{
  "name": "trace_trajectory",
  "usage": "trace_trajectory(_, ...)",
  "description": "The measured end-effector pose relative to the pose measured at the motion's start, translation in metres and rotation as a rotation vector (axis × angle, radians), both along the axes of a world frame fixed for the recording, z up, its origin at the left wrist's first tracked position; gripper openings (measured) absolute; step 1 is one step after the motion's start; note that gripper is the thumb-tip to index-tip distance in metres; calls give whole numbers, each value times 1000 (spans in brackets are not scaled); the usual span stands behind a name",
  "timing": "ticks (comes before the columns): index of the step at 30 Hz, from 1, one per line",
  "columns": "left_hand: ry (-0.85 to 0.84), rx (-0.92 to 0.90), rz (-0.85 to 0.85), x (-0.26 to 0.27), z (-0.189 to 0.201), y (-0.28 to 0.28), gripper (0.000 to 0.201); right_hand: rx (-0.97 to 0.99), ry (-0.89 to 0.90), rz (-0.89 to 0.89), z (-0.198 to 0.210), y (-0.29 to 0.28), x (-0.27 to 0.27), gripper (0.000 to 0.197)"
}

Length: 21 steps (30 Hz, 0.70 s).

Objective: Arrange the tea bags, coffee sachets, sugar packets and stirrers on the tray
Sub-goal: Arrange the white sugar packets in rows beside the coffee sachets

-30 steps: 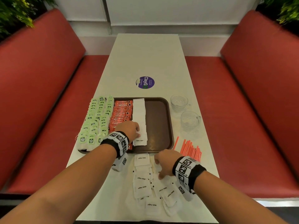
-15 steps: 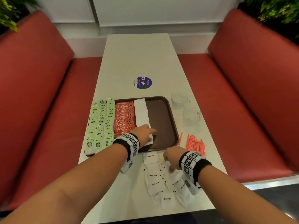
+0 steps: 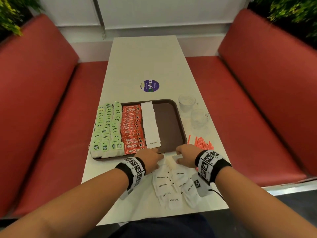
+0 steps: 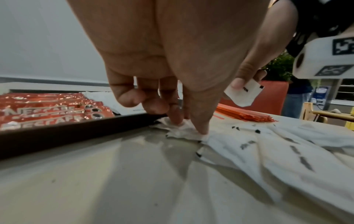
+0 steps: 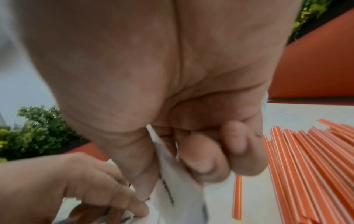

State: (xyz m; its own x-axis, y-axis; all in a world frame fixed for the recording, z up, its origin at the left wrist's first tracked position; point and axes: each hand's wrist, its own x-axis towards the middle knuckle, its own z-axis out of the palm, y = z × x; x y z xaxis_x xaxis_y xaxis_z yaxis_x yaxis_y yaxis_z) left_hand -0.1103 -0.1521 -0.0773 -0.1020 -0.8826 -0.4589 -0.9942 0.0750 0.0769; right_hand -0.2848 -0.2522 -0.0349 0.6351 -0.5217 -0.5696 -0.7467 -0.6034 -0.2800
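— Both hands have shifted since the earlier frame: the left hand (image 3: 151, 158) has come off the tray's sugar column and now sits beside the right hand (image 3: 186, 156), low centre of the head view, at the tray's (image 3: 173, 127) near rim.

— What are they doing?

— Left fingertips (image 4: 201, 128) pinch a crumpled white sugar packet (image 4: 182, 131) against the tabletop (image 3: 147, 55). The right hand grips another packet (image 5: 172, 188) between thumb and curled fingers.

— And the rest?

— Green tea bags (image 3: 107, 127) fill the tray's left side, orange coffee sachets (image 3: 133, 129) come next, then a white sugar column (image 3: 151, 126); its right part is bare. Loose sugar packets (image 3: 173, 184) lie below the hands. Orange stirrers (image 3: 203, 144) lie on the tabletop right of the tray, two glass cups (image 3: 199, 117) above them.
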Motion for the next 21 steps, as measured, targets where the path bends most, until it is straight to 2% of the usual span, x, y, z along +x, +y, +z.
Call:
trace_trajectory(2,9,-11,63,-3,-1,5,42,27,-42,-14,1,-2,-6,36)
trace_trajectory(5,-54,-43,105,-6,-2,9,44,89,-148,-88,0,-7,-16,13)
trace_trajectory(6,-76,-46,113,-7,-2,9,44,111,-193,-130,0,-9,-18,11)
trace_trajectory(12,-61,-60,249,-22,1,11,31,308,-399,-289,4,-20,-31,8)
trace_trajectory(15,-52,-74,335,-26,3,10,32,409,-455,-339,3,-25,-34,3)
trace_trajectory(17,-44,-88,389,-26,5,10,31,471,-515,-374,5,-26,-36,10)
trace_trajectory(19,-8,-130,455,-24,9,10,30,480,-558,-381,8,-23,-38,16)
trace_trajectory(21,67,-204,522,-22,13,11,28,416,-557,-341,11,-21,-42,11)
